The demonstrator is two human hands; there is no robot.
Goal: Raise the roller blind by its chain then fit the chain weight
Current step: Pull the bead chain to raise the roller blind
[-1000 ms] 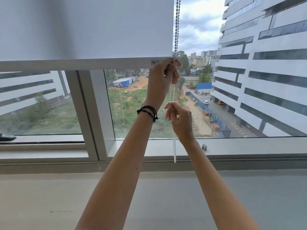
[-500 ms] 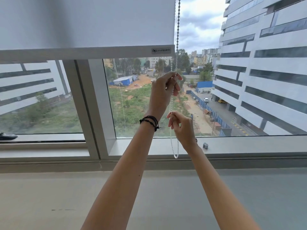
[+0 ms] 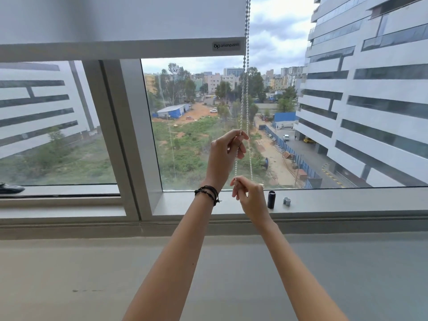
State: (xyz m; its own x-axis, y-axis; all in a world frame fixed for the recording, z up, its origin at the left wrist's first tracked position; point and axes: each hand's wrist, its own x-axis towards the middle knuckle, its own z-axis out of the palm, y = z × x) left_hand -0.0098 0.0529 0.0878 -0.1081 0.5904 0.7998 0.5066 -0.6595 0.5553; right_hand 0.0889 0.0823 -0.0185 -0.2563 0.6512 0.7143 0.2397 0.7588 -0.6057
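Note:
A white roller blind (image 3: 115, 17) covers the top of the window, its bottom bar (image 3: 115, 49) level with the upper frame. A white bead chain (image 3: 247, 77) hangs in two strands along the blind's right edge. My left hand (image 3: 225, 156), with black bands on its wrist, pinches the left strand at its fingertips. Just below it my right hand (image 3: 249, 196) pinches the same strand. On the sill right of my right hand stand a dark cylindrical piece (image 3: 271, 199) and a small grey piece (image 3: 287, 201).
The grey window sill (image 3: 347, 200) runs across the view, with a thick window post (image 3: 125, 135) at left of centre. A dark object (image 3: 10, 188) lies at the far left of the sill. A grey ledge (image 3: 69, 274) spreads below my arms.
The blind's bottom bar has risen in the view. My left hand has come down along the chain, close above the right. The two small pieces on the sill now show.

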